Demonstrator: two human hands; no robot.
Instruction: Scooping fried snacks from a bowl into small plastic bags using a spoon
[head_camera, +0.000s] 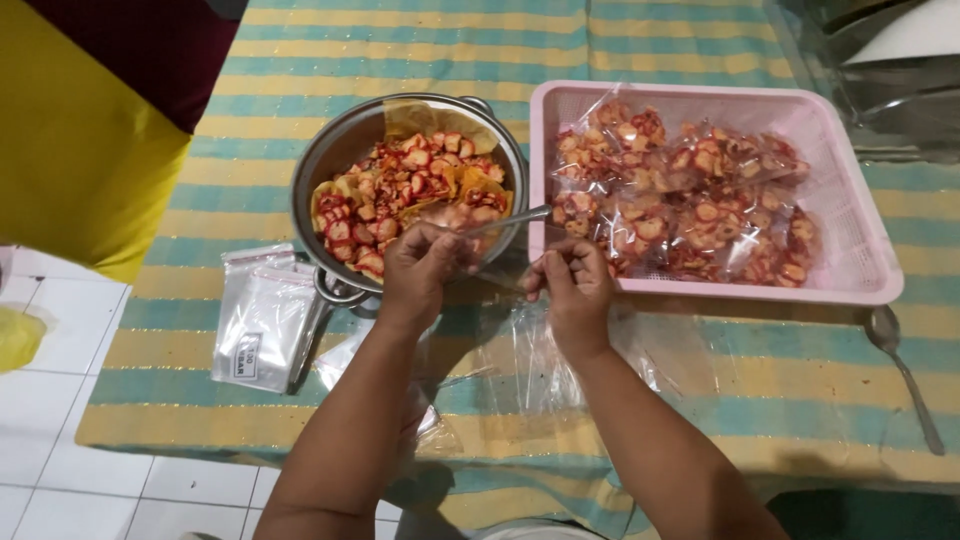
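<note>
Metal spoon (505, 221) tilted over steel pot rim, clear plastic bag (520, 345) lying open below

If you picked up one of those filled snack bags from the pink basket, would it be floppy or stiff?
Probably floppy: the filled bags are thin clear plastic, slumped over each other in the pink basket. Likely light for its size, since the pieces inside look like thin dried chips. The chips may be fragile and could crack if squeezed hard.
</note>
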